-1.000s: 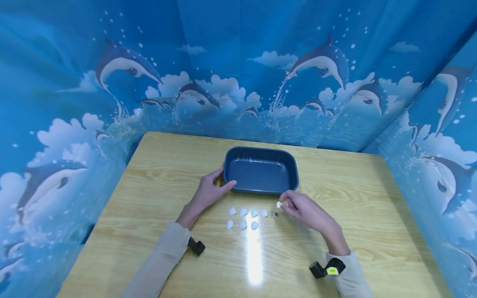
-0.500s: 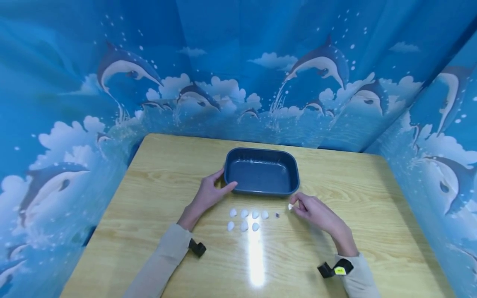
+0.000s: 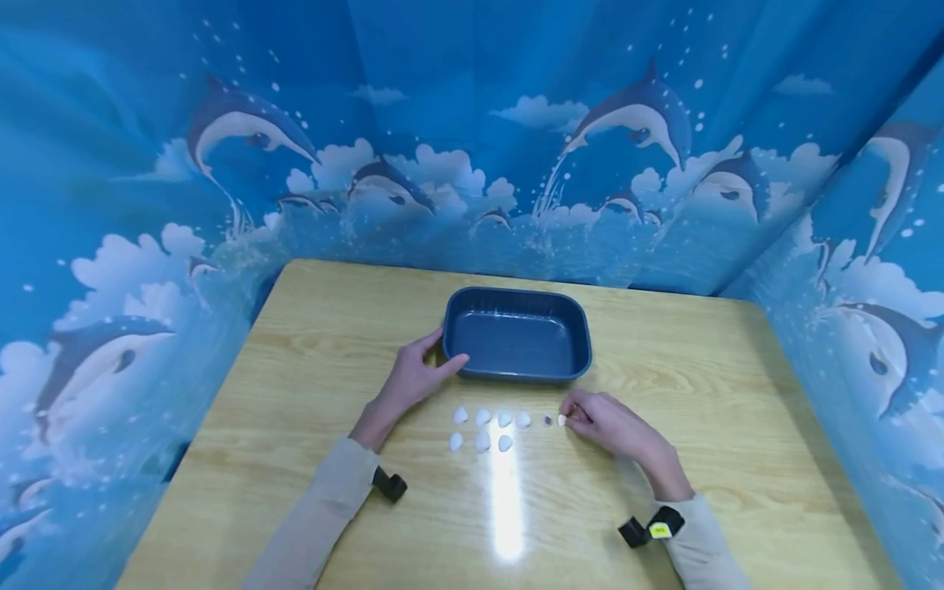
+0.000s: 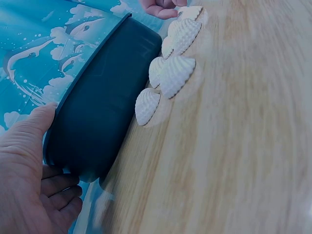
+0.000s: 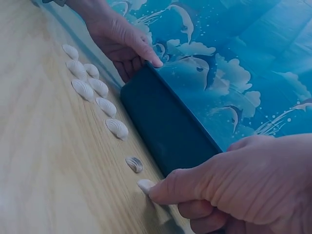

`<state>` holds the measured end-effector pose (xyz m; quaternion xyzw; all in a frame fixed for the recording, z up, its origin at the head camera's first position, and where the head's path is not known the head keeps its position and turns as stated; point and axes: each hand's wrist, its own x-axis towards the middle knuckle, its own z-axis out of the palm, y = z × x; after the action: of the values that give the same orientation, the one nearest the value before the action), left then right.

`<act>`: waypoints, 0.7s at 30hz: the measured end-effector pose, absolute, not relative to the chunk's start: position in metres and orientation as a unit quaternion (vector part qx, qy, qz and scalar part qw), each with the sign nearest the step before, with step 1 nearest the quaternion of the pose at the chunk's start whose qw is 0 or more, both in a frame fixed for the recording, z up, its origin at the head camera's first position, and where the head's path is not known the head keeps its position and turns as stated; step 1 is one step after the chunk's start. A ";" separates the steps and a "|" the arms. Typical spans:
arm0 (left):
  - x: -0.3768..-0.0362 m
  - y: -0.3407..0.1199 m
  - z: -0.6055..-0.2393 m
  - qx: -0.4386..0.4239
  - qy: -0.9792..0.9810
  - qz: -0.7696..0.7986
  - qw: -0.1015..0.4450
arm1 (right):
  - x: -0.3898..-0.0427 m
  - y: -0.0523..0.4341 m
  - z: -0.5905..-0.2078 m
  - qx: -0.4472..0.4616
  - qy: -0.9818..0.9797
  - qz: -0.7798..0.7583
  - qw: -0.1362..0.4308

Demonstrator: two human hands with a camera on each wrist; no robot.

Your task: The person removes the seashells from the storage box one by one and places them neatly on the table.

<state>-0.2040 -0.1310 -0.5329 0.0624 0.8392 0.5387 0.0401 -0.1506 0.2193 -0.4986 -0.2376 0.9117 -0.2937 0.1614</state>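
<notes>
A dark blue rectangular basin [image 3: 516,374] stands upright on the table. My left hand [image 3: 415,378] holds its near left corner, thumb over the rim and fingers against the outer side; the left wrist view shows these fingers [image 4: 63,192] curled beside the end wall. In front of the basin, my right hand [image 3: 615,426] pinches a small white seashell [image 5: 145,185] between thumb and index finger, low over the table or touching it; I cannot tell which. Just left of that lies a small dark-striped seashell [image 5: 134,164]. Farther left, several white ribbed seashells [image 4: 178,75] lie in two rows.
The wood-grain table [image 3: 332,328] extends on both sides of the basin. A blue dolphin-print curtain [image 3: 472,164] hangs behind and beside it. A bright light reflection [image 3: 506,500] lies on the tabletop in front of the shells.
My right hand, with the small white seashell, moved right and then back left and lower, closer to the dark-striped shell. My left hand stays at the basin's corner.
</notes>
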 end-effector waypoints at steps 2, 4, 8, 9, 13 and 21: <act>-0.204 -0.131 -0.532 0.063 0.839 0.539 0.042 | -0.151 0.219 -0.499 -0.241 0.910 -0.293 0.166; -0.204 -0.131 -0.532 0.065 0.839 0.538 0.045 | -0.151 0.218 -0.498 -0.243 0.910 -0.291 0.170; -0.205 -0.130 -0.533 0.069 0.838 0.539 0.046 | -0.150 0.219 -0.498 -0.241 0.911 -0.287 0.172; -0.205 -0.130 -0.533 0.069 0.838 0.539 0.045 | -0.150 0.219 -0.498 -0.240 0.911 -0.288 0.172; -0.203 -0.130 -0.533 0.069 0.838 0.540 0.044 | -0.149 0.220 -0.499 -0.226 0.909 -0.296 0.185; -0.202 -0.130 -0.536 0.060 0.839 0.539 0.050 | -0.146 0.216 -0.506 -0.229 0.909 -0.293 0.188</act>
<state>-0.2018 -0.1303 -0.5359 0.0598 0.8388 0.5389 0.0503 -0.1465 0.2163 -0.5055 -0.2293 0.9091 -0.2927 0.1876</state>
